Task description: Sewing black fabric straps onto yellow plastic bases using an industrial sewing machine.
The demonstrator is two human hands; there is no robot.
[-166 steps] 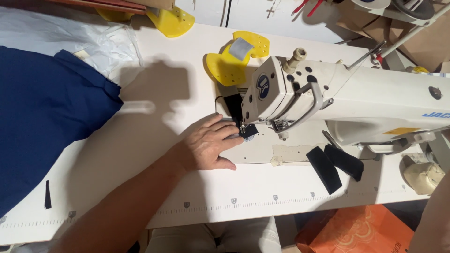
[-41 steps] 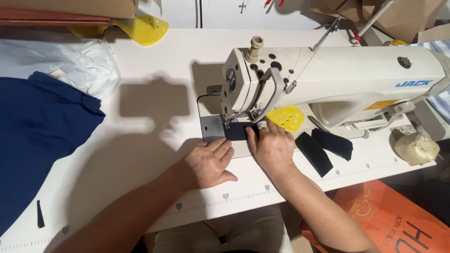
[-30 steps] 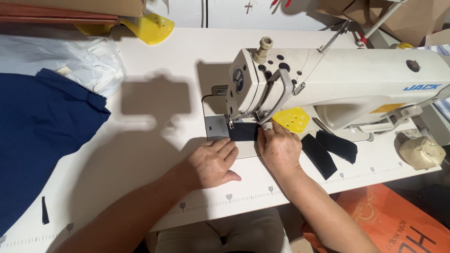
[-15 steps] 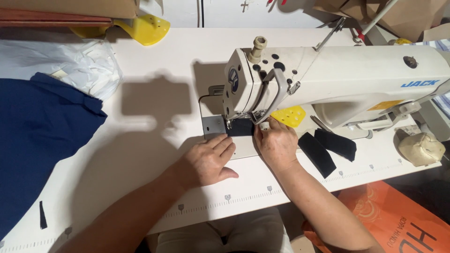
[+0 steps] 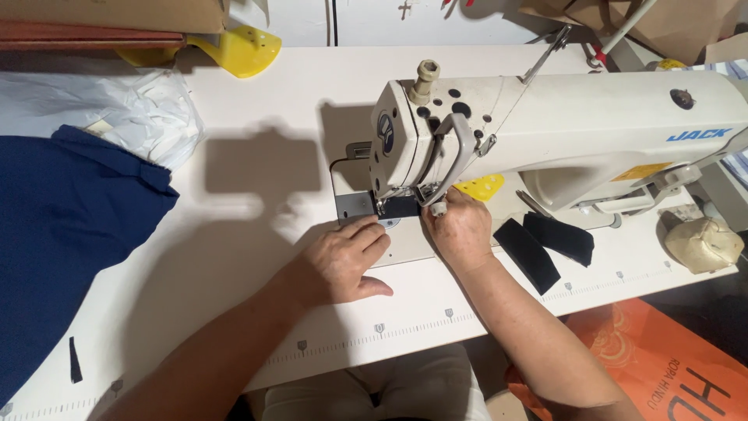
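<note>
A white sewing machine (image 5: 561, 132) stands on the white table (image 5: 257, 195). A small dark fabric piece (image 5: 399, 206) lies under its presser foot. My left hand (image 5: 343, 261) rests flat on the machine bed, fingertips at the near edge of that piece. My right hand (image 5: 461, 230) is just right of the needle, fingers curled at the fabric's right end beside the presser foot. Whether its fingers pinch the fabric is hidden.
Two black fabric strips (image 5: 541, 245) lie right of my right hand. A yellow perforated plate (image 5: 481, 187) lies under the machine arm. Navy cloth (image 5: 62, 234) and a white plastic bag (image 5: 117, 109) cover the table's left. Another yellow plastic piece (image 5: 241, 48) sits at the back; an orange bag (image 5: 662, 366) lies below.
Earlier only my left hand was at the needle. My right hand has since come in to the right of the presser foot, and both hands have stayed close to the dark piece.
</note>
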